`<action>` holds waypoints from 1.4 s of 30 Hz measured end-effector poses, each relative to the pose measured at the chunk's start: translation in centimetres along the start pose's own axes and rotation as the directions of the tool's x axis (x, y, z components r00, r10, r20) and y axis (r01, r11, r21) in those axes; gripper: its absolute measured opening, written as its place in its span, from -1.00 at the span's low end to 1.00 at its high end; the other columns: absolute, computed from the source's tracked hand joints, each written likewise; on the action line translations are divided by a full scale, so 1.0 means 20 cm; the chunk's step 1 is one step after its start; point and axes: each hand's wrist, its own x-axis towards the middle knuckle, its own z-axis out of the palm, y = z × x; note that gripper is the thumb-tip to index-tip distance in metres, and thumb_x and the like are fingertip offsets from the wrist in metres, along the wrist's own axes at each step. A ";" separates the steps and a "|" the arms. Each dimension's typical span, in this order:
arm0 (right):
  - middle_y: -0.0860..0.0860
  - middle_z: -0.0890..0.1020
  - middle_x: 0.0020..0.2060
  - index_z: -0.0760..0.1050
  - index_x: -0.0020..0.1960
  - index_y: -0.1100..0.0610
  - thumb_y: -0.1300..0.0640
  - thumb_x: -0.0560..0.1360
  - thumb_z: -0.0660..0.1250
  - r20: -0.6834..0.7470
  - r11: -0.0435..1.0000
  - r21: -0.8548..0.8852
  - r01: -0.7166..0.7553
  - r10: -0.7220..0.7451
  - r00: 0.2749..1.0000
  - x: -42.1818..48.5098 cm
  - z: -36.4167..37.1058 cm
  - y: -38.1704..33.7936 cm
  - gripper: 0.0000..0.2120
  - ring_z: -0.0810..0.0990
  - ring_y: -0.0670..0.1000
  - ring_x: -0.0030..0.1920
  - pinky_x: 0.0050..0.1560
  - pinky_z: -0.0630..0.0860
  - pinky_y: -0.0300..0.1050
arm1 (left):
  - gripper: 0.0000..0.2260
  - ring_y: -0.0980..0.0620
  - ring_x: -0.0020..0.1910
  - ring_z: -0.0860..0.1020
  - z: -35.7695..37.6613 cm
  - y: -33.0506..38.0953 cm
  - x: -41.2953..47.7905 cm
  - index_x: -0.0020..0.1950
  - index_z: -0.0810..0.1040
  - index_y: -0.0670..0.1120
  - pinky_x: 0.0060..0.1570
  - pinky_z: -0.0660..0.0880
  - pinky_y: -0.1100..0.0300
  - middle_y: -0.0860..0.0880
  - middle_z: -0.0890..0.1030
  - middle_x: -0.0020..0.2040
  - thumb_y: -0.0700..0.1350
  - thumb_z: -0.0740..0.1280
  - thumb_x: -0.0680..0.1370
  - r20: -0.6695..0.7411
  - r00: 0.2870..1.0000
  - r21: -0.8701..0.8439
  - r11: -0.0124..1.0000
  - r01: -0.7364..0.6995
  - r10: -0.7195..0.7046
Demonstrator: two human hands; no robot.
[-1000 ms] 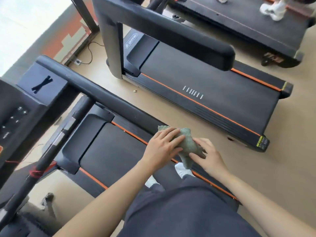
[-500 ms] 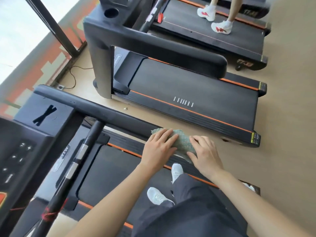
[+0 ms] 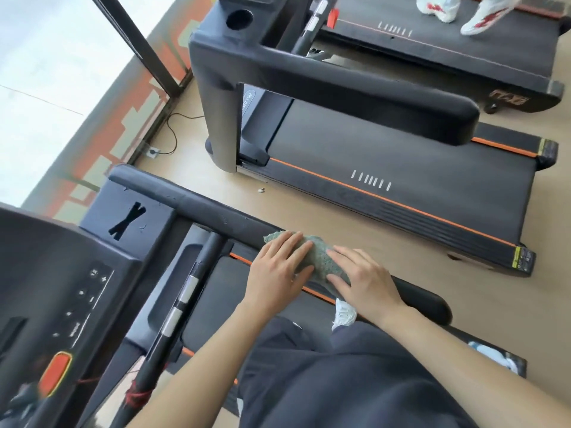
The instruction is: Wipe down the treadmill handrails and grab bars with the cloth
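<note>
A grey-green cloth [image 3: 318, 253] lies draped over the black right handrail [image 3: 200, 208] of the treadmill I stand on. My left hand [image 3: 279, 270] presses flat on the cloth's left part, fingers straight. To its right, my right hand [image 3: 360, 279] lies on the cloth's other end, fingers spread over it and the rail. The rail's rounded end [image 3: 432, 304] shows past my right wrist. A thinner grab bar [image 3: 188, 288] with silver sensor bands runs down from the rail at the left.
The console [image 3: 61, 298] with buttons and an orange-red stop button [image 3: 54, 373] is at the left. A second treadmill [image 3: 401, 168] stands beyond a strip of wooden floor. Another person's white shoes [image 3: 482, 17] are on a third treadmill at the top.
Both hands have flattened the bunched cloth onto the handrail. The view has tilted, so more of the console and the rail's end now show.
</note>
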 end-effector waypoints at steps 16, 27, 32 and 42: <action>-0.02 0.64 0.23 0.57 0.32 0.07 0.03 0.37 0.58 0.109 0.994 0.010 -0.106 0.104 0.989 0.51 0.24 -0.50 -0.46 0.61 0.09 0.18 0.15 0.58 0.01 | -0.56 -0.06 0.47 0.43 -0.20 -0.75 0.02 0.45 0.51 0.02 0.40 0.39 0.03 -0.01 0.50 0.46 0.14 0.34 0.60 0.017 0.997 0.029 0.997 -0.075 0.074; -0.06 0.53 0.36 0.45 0.44 0.04 -0.02 0.48 0.47 0.260 0.997 -0.012 -0.071 0.072 0.963 0.84 0.35 -0.73 -0.43 0.50 0.07 0.32 0.32 0.42 -0.06 | -0.45 -0.06 0.48 0.42 -0.31 -1.10 0.01 0.43 0.52 0.02 0.41 0.39 0.02 -0.03 0.50 0.45 0.13 0.47 0.47 0.009 1.000 0.032 0.999 0.020 -0.020; -0.04 0.50 0.40 0.41 0.48 0.06 -0.02 0.51 0.44 0.316 1.000 0.005 -0.008 0.006 0.949 1.00 0.42 -0.83 -0.42 0.47 0.04 0.37 0.37 0.38 -0.09 | -0.40 -0.10 0.50 0.40 -0.35 -1.20 -0.03 0.47 0.49 -0.04 0.39 0.46 -0.03 -0.09 0.46 0.50 0.07 0.53 0.47 0.012 0.986 0.040 0.985 0.166 -0.166; 0.06 0.45 0.46 0.34 0.53 0.13 0.00 0.55 0.41 0.369 0.994 0.001 0.105 -0.098 0.924 1.28 0.60 -1.03 -0.39 0.43 0.10 0.43 0.42 0.34 -0.06 | -0.39 -0.13 0.60 0.23 -0.43 -1.38 -0.05 0.59 0.33 -0.11 0.54 0.27 -0.05 -0.18 0.30 0.59 0.22 0.10 0.64 0.025 0.921 0.078 0.920 0.385 -0.388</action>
